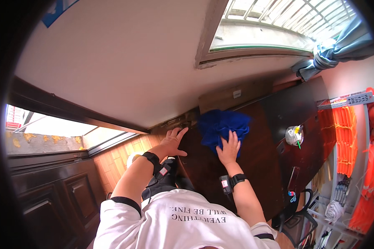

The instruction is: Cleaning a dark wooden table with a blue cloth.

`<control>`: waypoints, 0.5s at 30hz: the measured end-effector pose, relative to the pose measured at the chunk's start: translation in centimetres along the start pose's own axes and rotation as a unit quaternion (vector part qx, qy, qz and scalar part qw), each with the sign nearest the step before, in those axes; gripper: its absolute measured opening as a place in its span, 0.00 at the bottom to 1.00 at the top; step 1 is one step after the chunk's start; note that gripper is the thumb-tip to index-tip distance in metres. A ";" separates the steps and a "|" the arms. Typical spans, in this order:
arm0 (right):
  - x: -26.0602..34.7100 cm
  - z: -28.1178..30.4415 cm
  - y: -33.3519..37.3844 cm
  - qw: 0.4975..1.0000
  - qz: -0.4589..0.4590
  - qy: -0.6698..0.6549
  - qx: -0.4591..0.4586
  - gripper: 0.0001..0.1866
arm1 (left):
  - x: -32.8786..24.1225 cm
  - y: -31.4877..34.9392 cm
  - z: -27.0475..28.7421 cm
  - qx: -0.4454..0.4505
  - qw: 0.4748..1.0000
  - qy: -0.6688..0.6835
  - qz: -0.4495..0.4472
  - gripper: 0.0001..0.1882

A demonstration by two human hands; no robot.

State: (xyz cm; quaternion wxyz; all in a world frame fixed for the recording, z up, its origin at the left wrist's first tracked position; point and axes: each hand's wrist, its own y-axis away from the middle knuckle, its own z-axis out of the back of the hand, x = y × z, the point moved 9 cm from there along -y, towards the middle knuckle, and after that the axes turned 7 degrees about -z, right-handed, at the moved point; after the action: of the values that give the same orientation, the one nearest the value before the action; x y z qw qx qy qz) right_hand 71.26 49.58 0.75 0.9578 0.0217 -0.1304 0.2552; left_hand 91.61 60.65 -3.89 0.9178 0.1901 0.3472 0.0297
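Note:
A crumpled blue cloth lies on the dark brown table near its far left part. My right hand rests on the cloth's near side, its fingers stretched out and slightly apart over the fabric. At the table's left corner, my left hand lies with fingers spread and touches the edge. Nothing shows in the left hand. Both wrists carry black bands with small devices.
A clear container with small items stands on the table's right part, near a dark flat object. Orange netted bundles hang on a rack at right. A black chair stands at lower right; a dark panelled door is at left.

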 end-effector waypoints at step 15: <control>-14.6 3.6 23.0 0.976 -0.165 -0.120 0.079 0.17 | 1.0 -0.7 -0.5 0.031 0.999 -0.019 0.001 0.65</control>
State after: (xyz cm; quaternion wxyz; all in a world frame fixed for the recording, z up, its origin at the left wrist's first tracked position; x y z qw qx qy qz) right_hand 46.84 62.14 -0.15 0.9593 0.1490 -0.2185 0.0988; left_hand 92.03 60.34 -5.13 0.9180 0.2195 0.3298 0.0166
